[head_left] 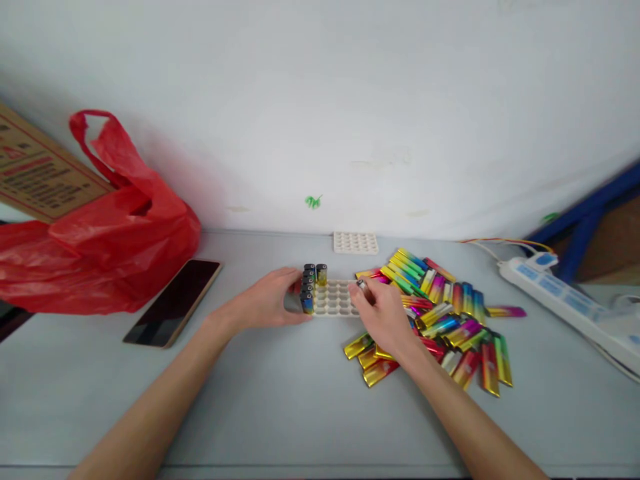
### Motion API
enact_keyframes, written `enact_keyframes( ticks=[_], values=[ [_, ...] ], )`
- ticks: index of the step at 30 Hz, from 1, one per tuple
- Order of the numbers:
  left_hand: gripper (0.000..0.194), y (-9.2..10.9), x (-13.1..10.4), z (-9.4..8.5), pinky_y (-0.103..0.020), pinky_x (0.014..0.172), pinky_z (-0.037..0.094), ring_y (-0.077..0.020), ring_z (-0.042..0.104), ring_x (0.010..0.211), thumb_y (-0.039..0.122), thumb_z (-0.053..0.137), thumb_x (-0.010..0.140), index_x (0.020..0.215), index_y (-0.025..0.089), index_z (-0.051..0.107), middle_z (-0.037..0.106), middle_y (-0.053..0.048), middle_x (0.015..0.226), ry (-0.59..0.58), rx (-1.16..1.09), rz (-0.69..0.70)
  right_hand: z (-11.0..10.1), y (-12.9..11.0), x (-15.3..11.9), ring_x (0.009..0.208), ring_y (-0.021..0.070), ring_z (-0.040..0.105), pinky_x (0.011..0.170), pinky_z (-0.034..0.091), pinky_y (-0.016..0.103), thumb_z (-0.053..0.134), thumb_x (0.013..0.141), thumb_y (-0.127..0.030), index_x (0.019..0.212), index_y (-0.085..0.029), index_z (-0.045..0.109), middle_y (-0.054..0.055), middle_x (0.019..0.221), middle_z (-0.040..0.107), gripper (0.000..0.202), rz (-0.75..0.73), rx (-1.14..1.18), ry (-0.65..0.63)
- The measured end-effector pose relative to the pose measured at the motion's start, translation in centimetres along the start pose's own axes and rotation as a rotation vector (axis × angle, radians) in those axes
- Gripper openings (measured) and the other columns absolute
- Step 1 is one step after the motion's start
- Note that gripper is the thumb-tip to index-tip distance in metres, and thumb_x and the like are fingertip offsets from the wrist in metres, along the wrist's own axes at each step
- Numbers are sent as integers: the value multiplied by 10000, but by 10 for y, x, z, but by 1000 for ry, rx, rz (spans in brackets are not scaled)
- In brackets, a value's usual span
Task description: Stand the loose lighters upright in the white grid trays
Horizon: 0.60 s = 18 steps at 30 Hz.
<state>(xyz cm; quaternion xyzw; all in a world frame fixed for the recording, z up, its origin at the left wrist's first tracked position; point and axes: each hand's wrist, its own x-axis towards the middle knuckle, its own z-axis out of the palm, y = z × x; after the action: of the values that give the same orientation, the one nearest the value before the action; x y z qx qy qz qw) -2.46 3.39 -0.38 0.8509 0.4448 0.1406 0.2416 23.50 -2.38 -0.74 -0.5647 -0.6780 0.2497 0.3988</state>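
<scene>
A white tray with rows of holes (334,301) lies on the grey table. Several lighters (307,293) stand upright along its left edge, and one more yellowish lighter (321,275) is in the back row beside them. My left hand (273,298) is curved round the tray's left end, thumb at the front corner and fingers behind the lighters. Over the tray's right end, my right hand (381,310) pinches a lighter (361,285), of which only the metal top shows. Beside and beneath that hand spreads a pile of shiny multicoloured lighters (443,327).
A second white tray (355,243) lies by the wall. At left are a phone (175,303), a red plastic bag (125,233) and a cardboard box (40,167). A white power strip (565,293) with cables and a blue frame (585,233) are at right.
</scene>
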Motion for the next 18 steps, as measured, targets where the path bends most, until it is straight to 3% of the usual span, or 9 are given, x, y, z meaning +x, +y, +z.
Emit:
enact_keyframes(
  ticks=[5,9,14,18],
  values=[
    [457,-1,0,0,-394,886,567,-304,729,948,511,898,738,1022,216,696,766,-74,1052,-6,16,-7,-5,-3,0,625,190,552,640,362,317,462,1140,-494,843,-287,448,-41,666,560,362,-55,30,-91],
    [469,1,0,0,-398,913,567,-307,725,967,514,905,740,1029,214,690,763,-78,1057,0,14,3,-9,-4,1,813,224,629,770,441,328,483,1163,-449,840,-275,468,20,834,639,367,-183,-10,-100],
    [460,1,-1,1,-386,922,559,-311,725,998,511,896,749,1032,216,686,753,-79,1073,-11,10,18,-5,0,3,660,197,559,664,370,322,528,1175,-448,792,-276,422,-27,698,572,433,-208,-63,-96],
    [475,0,-1,1,-395,924,555,-309,716,985,524,900,738,1029,216,685,751,-78,1061,-11,15,28,6,6,8,727,209,649,701,411,316,539,1185,-375,874,-258,528,-2,776,681,333,-233,-85,-90]
  ],
)
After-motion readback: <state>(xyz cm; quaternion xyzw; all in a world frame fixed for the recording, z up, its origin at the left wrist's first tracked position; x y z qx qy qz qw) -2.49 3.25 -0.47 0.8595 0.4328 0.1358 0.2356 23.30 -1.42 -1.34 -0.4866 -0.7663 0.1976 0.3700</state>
